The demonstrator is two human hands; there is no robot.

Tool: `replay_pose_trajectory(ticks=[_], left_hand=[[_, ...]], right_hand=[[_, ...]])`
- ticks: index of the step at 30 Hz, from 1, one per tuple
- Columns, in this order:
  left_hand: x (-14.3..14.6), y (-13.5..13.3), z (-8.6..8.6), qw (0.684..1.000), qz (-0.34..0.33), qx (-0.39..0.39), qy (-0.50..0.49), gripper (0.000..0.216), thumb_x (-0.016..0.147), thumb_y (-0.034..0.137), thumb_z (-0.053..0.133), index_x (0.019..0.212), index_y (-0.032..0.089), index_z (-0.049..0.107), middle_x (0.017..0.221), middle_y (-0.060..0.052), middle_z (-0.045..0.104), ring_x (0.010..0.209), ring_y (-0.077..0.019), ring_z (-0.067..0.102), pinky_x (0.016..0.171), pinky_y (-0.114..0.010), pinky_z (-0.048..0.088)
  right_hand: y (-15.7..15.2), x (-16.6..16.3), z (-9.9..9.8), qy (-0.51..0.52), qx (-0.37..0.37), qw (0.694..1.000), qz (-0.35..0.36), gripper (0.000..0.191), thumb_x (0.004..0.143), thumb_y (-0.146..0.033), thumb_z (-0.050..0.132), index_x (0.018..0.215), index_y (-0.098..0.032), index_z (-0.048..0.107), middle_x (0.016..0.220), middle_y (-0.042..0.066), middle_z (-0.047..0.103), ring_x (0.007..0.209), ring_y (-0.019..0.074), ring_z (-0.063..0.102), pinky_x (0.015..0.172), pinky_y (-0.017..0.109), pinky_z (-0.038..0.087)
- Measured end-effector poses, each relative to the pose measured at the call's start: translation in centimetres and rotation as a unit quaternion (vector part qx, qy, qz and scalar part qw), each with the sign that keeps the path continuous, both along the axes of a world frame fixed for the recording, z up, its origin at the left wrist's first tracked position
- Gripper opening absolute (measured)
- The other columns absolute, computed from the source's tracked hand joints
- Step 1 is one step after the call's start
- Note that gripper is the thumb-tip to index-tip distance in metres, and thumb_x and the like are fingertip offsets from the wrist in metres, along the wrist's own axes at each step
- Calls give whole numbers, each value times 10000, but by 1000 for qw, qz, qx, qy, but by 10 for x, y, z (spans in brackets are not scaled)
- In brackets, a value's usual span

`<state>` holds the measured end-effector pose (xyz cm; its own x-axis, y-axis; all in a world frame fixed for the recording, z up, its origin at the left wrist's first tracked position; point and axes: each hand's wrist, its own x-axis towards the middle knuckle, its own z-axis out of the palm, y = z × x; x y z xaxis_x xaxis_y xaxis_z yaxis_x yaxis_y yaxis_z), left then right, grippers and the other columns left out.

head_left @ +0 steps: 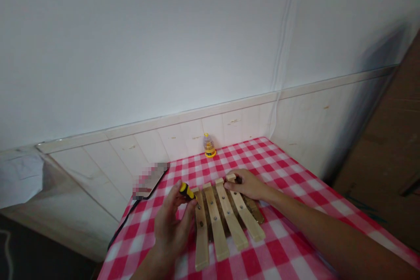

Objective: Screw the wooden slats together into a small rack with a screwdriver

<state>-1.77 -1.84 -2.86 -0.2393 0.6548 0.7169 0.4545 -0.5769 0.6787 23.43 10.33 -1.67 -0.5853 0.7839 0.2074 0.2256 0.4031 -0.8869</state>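
In the head view, my left hand (pixel 172 218) is closed on a small yellow and black screwdriver (pixel 187 190). Its tip points down at a screw near the upper end of the leftmost light wooden slat (pixel 202 245). Several such slats fan out side by side over a darker wooden piece (pixel 257 211), with screw heads showing in them. My right hand (pixel 247 184) grips the far right end of this slatted wooden piece, thumb on top; the other fingers are partly hidden behind it.
A red and white checked cloth (pixel 288 192) covers the table. By the wall stands a clear, yellow-based screwdriver bit holder (pixel 209 146). A flat dark-edged device (pixel 151 183), partly blurred out, lies at the left edge with a black cable (pixel 123 224). Brown cardboard (pixel 377 148) leans at right.
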Motion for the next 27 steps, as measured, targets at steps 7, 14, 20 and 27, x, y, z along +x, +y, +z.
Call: replay_pose_trajectory(ticks=[7,14,20,27], left_hand=[[-5,3,-3,997,25,5,78,449,923,259,708,1357,213,603,1138,-105,755,860,-193,769,757,-323,672],[-6,6,-1,994,-18,41,103,529,914,190,715,1413,261,559,1143,-77,729,916,-164,740,801,-293,654],[-3,8,9,995,-21,46,86,508,906,200,732,1383,298,587,1015,-22,732,861,-138,721,765,-247,638],[-4,8,4,993,-25,37,107,546,929,169,685,1439,306,547,1119,-44,754,910,-142,746,810,-259,647]], right_hand=[[-1,-2,3,-2,-9,1000,14,473,816,-625,670,664,-220,479,667,-38,450,644,148,440,627,274,345],[-2,-2,1,-4,-21,1000,-4,438,819,-604,692,707,-211,534,668,-36,468,642,151,463,609,267,348],[-2,-2,2,-3,-25,1000,0,449,816,-630,690,719,-209,567,679,-24,514,655,163,497,633,276,380],[-4,-2,4,-4,-32,999,-10,452,805,-635,712,733,-210,578,702,-11,539,678,176,518,629,278,384]])
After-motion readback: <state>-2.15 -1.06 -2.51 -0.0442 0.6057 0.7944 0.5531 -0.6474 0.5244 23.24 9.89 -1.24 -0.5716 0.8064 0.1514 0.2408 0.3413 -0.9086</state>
